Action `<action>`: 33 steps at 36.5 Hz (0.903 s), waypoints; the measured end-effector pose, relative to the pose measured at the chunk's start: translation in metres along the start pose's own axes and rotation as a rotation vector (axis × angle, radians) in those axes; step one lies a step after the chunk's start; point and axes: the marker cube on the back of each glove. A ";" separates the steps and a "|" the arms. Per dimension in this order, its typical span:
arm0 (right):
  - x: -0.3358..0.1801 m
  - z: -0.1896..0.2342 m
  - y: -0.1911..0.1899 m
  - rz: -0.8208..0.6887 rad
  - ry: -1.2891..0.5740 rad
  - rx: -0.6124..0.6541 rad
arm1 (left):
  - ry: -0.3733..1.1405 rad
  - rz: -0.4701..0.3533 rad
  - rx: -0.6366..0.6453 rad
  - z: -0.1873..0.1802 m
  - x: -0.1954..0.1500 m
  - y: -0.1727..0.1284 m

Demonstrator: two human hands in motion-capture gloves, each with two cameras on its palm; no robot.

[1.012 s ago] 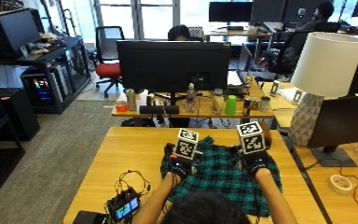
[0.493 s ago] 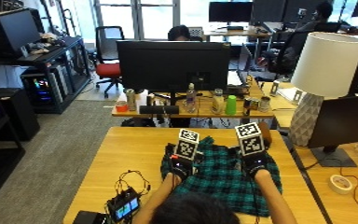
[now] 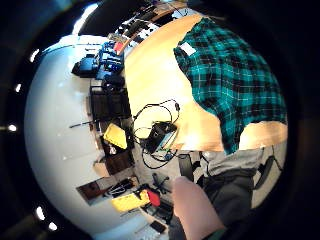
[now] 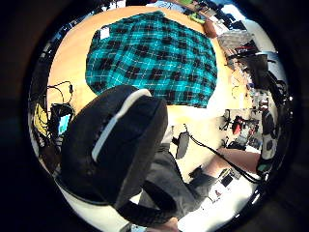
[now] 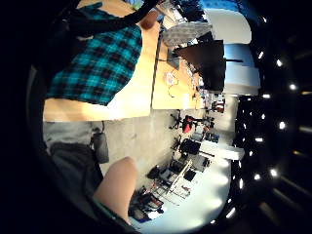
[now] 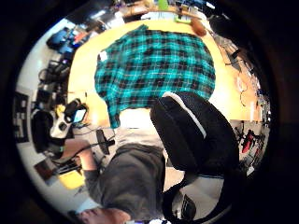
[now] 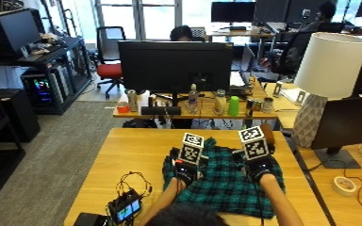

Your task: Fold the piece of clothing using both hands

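A teal and black plaid garment [image 7: 225, 188] lies spread flat on the wooden table [image 7: 137, 150] in front of me. My left hand [image 7: 185, 172] hovers over its left part and my right hand [image 7: 259, 170] over its right part. Both palm cameras look down on the whole cloth [image 4: 149, 58] [image 6: 154, 70] from some height, so neither hand holds any of it. A white label [image 6: 103, 56] shows at one corner of the garment. The gloved left thumb [image 4: 116, 145] fills much of its palm view with nothing under it.
A small device with a lit screen and tangled black cables [image 7: 126, 207] sits on the table left of the garment. A white lamp [image 7: 322, 84], a dark monitor [image 7: 350, 122] and a small white round object [image 7: 344, 185] stand to the right.
Both hands stay over the garment in nearly the same places. The cloth has not moved.
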 end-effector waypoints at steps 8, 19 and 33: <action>0.004 -0.002 0.009 0.005 -0.004 0.012 | -0.002 0.012 0.011 0.001 -0.006 0.007; 0.005 0.039 -0.007 -0.029 -0.042 -0.063 | 0.053 0.094 0.048 0.026 -0.014 0.006; 0.046 0.132 -0.016 0.048 -0.064 -0.227 | -0.023 0.385 -0.284 0.131 -0.022 -0.011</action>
